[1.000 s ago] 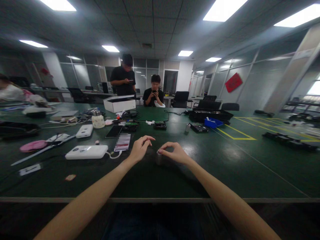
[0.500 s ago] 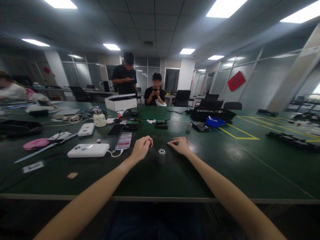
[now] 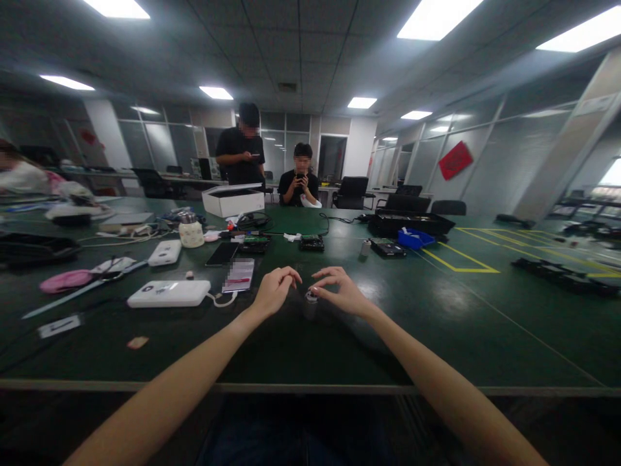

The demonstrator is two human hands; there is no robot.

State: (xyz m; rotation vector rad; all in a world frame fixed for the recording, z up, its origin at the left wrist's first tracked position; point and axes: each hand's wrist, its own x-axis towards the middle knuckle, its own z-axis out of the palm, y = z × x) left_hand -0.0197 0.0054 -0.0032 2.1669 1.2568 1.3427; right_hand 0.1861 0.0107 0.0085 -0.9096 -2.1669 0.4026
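A small silver metal cylinder (image 3: 310, 308) stands upright on the green table between my hands. Its round top face seems to have holes in it. My right hand (image 3: 342, 291) reaches over it from the right. Thumb and forefinger come close together at the top face, the other fingers held out above. Whatever they pinch is too small to make out. On the other side my left hand (image 3: 277, 290) is held just above the table, fingers curled and bent inward, a little apart from the cylinder. Anything inside those fingers is hidden.
Left of my hands lie a phone (image 3: 239, 275), a white power bank (image 3: 169, 293) with a cable and a jar (image 3: 191, 232). Circuit boards (image 3: 311, 242), a second cylinder (image 3: 365, 247) and a blue tray (image 3: 416, 238) are farther back. Two people are across the table.
My right hand has moved left, from beside the cylinder to its top. My left hand has shifted slightly right, fingers a little more extended. The cylinder still stands upright.
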